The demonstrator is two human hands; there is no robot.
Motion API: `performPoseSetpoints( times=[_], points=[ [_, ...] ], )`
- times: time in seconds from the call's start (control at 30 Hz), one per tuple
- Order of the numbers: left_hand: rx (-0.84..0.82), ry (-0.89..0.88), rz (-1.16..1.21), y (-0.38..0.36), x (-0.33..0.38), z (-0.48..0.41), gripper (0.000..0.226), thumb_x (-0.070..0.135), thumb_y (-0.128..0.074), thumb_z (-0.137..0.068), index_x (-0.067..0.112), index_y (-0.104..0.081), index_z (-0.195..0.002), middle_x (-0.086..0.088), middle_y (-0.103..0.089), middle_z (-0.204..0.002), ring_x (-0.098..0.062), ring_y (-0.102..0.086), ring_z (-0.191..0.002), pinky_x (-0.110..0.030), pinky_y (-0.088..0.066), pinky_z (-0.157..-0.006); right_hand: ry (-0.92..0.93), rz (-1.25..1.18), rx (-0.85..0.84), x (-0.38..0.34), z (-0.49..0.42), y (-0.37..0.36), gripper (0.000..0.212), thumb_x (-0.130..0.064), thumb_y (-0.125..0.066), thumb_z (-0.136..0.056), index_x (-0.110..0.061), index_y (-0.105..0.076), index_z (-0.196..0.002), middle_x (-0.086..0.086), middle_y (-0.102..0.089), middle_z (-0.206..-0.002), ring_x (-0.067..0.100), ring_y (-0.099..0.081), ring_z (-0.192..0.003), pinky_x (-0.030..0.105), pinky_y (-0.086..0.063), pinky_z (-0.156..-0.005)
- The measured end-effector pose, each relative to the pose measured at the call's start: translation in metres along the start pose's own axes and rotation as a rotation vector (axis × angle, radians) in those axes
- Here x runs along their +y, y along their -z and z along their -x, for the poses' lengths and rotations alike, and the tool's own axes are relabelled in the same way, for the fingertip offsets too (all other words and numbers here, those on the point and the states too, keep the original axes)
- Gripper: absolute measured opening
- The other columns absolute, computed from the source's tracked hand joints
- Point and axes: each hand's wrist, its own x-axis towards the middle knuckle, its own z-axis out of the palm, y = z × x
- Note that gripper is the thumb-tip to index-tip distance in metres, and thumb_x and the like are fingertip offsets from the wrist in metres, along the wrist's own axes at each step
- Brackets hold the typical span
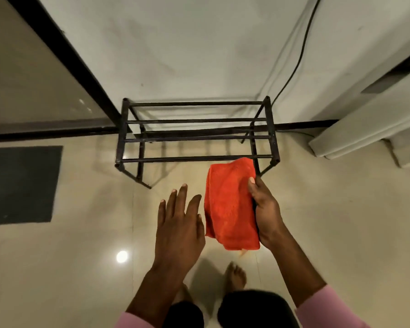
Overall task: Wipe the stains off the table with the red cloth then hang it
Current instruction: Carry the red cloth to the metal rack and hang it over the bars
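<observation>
The red cloth (230,204) is folded and held up in front of me, its top edge just below the nearest bar of a black metal rack (194,159). My right hand (266,209) grips the cloth along its right side, thumb on top. My left hand (179,223) hovers flat beside the cloth's left edge, fingers spread, holding nothing. The rack stands on the floor against a white wall, with several horizontal bars across its top. No table is in view.
A dark mat (21,183) lies on the glossy beige floor at the left. A black cable (296,60) runs down the wall to the rack's right. A white unit (369,119) juts out at the right. My bare feet (234,276) are below.
</observation>
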Motion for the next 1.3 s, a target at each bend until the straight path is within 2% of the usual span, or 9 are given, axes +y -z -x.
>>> performPoseSetpoints(
  times=[0.23, 0.33, 0.47, 0.63, 0.77, 0.9, 1.07, 1.2, 1.3],
  points=[
    [-0.011, 0.014, 0.104, -0.108, -0.044, -0.051, 0.049, 0.024, -0.049, -0.096, 0.021, -0.041, -0.145, -0.008, -0.023, -0.159, -0.028, -0.019, -0.147, -0.048, -0.013, -0.119, 0.035, -0.021, 0.003, 0.093, -0.082, 0.010, 0.033, -0.052, -0.045, -0.084, -0.040, -0.053, -0.113, -0.005, -0.062, -0.118, 0.022, -0.064, -0.104, 0.039, -0.055, -0.078],
    [-0.009, 0.014, 0.200, -0.155, -0.053, -0.059, 0.046, 0.026, -0.048, -0.098, 0.022, -0.043, -0.143, -0.004, -0.029, -0.157, -0.024, -0.026, -0.145, -0.043, -0.022, -0.118, 0.065, -0.016, 0.002, 0.131, -0.108, 0.024, 0.022, -0.046, -0.041, -0.092, -0.040, -0.054, -0.109, -0.008, -0.064, -0.112, 0.019, -0.065, -0.099, 0.035, -0.056, -0.073],
    [-0.057, 0.119, 0.762, -0.200, -0.062, -0.071, 0.032, 0.024, -0.039, -0.104, 0.033, -0.051, -0.132, 0.013, -0.056, -0.134, -0.004, -0.052, -0.123, -0.022, -0.040, -0.102, 0.105, -0.033, -0.011, 0.171, -0.137, 0.039, 0.022, -0.046, -0.039, -0.094, -0.041, -0.053, -0.109, -0.009, -0.064, -0.112, 0.019, -0.066, -0.097, 0.033, -0.057, -0.069],
    [-0.215, 0.237, 1.274, -0.230, -0.072, -0.091, 0.029, 0.024, -0.038, -0.105, 0.037, -0.062, -0.117, 0.001, -0.073, -0.106, -0.021, -0.068, -0.101, -0.039, -0.056, -0.088, 0.193, -0.061, -0.119, 0.208, -0.171, 0.047, 0.033, -0.042, -0.040, -0.097, -0.030, -0.054, -0.125, 0.002, -0.066, -0.118, 0.025, -0.066, -0.103, 0.046, -0.056, -0.081],
    [-0.211, 0.201, 1.379, -0.236, -0.068, -0.103, 0.030, 0.036, -0.041, -0.103, 0.033, -0.070, -0.102, 0.000, -0.073, -0.100, -0.024, -0.068, -0.094, -0.047, -0.057, -0.082, 0.268, -0.001, -0.082, 0.217, -0.193, 0.047, 0.038, -0.041, -0.040, -0.099, -0.027, -0.052, -0.132, 0.001, -0.064, -0.122, 0.022, -0.064, -0.108, 0.043, -0.055, -0.087],
    [-0.231, 0.170, 1.432, -0.227, -0.068, -0.096, 0.020, 0.032, -0.052, -0.097, 0.027, -0.068, -0.109, -0.003, -0.074, -0.094, -0.018, -0.070, -0.080, -0.040, -0.058, -0.071, 0.381, 0.371, 0.011, 0.209, -0.198, 0.042, 0.027, -0.039, -0.050, -0.096, -0.022, -0.068, -0.106, -0.002, -0.071, -0.102, 0.020, -0.066, -0.098, 0.048, -0.050, -0.093],
    [-0.158, 0.197, 1.412, -0.236, -0.071, -0.100, 0.018, 0.016, -0.059, -0.094, 0.020, -0.065, -0.110, -0.007, -0.074, -0.095, -0.023, -0.072, -0.083, -0.037, -0.058, -0.064, 0.534, 0.640, 0.276, 0.211, -0.201, 0.043, 0.051, -0.041, -0.068, -0.083, -0.027, -0.054, -0.131, -0.007, -0.061, -0.102, 0.014, -0.062, -0.088, 0.036, -0.054, -0.079],
    [-0.036, 0.140, 1.310, -0.251, -0.068, -0.107, 0.017, 0.018, -0.060, -0.094, 0.024, -0.065, -0.109, 0.003, -0.072, -0.101, -0.014, -0.071, -0.089, -0.035, -0.060, -0.068, 0.599, 0.533, 0.130, 0.207, -0.197, 0.023, 0.028, -0.050, -0.064, -0.084, -0.031, -0.063, -0.104, -0.011, -0.066, -0.094, 0.007, -0.065, -0.089, 0.039, -0.057, -0.077],
    [0.029, 0.079, 1.213, -0.256, -0.061, -0.109, 0.021, 0.024, -0.065, -0.091, 0.030, -0.062, -0.110, 0.013, -0.067, -0.101, -0.011, -0.069, -0.088, -0.034, -0.061, -0.070, 0.565, 0.585, 0.055, 0.209, -0.193, 0.019, 0.039, -0.061, -0.064, -0.078, -0.032, -0.068, -0.103, -0.016, -0.069, -0.095, 0.003, -0.065, -0.091, 0.037, -0.055, -0.084]
  ],
)
